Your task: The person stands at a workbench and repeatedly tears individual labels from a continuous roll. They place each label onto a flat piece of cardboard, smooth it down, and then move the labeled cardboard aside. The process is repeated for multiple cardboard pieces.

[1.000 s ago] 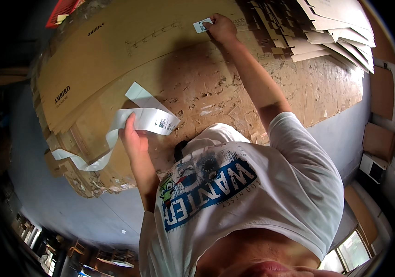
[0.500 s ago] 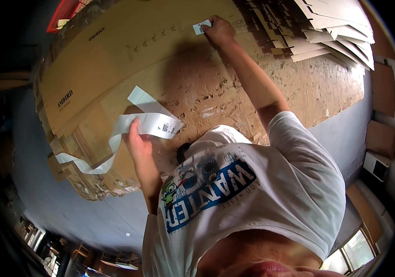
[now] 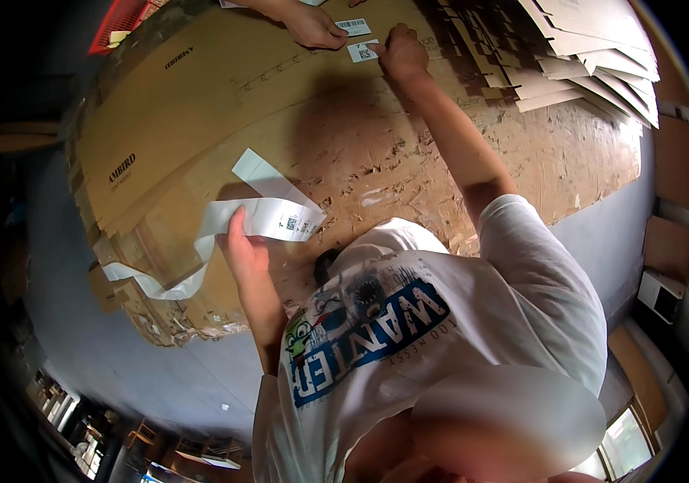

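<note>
My left hand [image 3: 246,249] is closed on a long strip of white printed labels [image 3: 262,216], thumb on top. One end of the strip folds back over the table, and the other trails left in loops. My right hand [image 3: 406,55] is stretched far forward over a flat brown cardboard sheet [image 3: 224,105], its fingers bent and its thumb on the edge of a small white label [image 3: 363,51]. Whether that label is stuck down I cannot tell. Just beyond it, another person's hand [image 3: 318,26] touches a second white label [image 3: 352,27].
Flat cut cardboard pieces [image 3: 582,60] are stacked at the far right of the worn table [image 3: 513,157]. A red plastic basket [image 3: 116,24] stands past the far left edge. Another part of a person's hand [image 3: 356,2] shows at the top edge.
Another person's hand has come in from the top, with a second label at its fingertips. My right hand has moved slightly right and nearer. My left hand keeps its grip on the strip.
</note>
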{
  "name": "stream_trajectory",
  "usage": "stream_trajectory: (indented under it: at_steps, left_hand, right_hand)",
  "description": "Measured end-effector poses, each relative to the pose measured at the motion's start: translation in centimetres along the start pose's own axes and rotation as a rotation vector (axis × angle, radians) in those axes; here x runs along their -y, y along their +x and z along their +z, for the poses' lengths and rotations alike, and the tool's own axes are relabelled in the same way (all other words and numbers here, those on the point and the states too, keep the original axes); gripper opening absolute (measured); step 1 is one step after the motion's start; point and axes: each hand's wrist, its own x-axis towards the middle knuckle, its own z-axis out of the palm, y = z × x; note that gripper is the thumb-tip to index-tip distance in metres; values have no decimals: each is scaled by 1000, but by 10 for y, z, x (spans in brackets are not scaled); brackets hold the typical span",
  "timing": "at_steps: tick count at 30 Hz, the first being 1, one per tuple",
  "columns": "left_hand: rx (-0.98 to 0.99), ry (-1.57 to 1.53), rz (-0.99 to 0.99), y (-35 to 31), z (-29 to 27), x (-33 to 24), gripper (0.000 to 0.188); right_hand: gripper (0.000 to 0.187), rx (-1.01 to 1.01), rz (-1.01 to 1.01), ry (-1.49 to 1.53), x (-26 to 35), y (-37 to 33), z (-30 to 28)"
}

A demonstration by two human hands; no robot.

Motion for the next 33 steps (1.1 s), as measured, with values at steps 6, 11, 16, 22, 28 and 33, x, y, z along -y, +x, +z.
stream_trajectory:
  at_steps: [6, 11, 16, 22, 28, 33]
  left_hand:
    - [26, 14, -7, -20, 3, 1, 30]
    - [126, -11, 4, -36, 9, -1, 31]
    - [226, -48, -76, -54, 10, -8, 35]
    - [431, -95, -134, -86, 24, -25, 35]
    - [483, 68, -91, -92, 25, -11, 30]
    - [438, 28, -160, -92, 34, -15, 21]
  right_hand:
    - [42, -70, -35, -37, -9, 2, 14]
    - [26, 219, -169, 771, 36, -60, -25]
    - [28, 624, -803, 984, 96, -211, -78]
    - [35, 709, -684, 1179, 87, -240, -107]
    - [38, 704, -703, 1121, 81, -237, -125]
    - [44, 743, -620, 1141, 73, -241, -128]
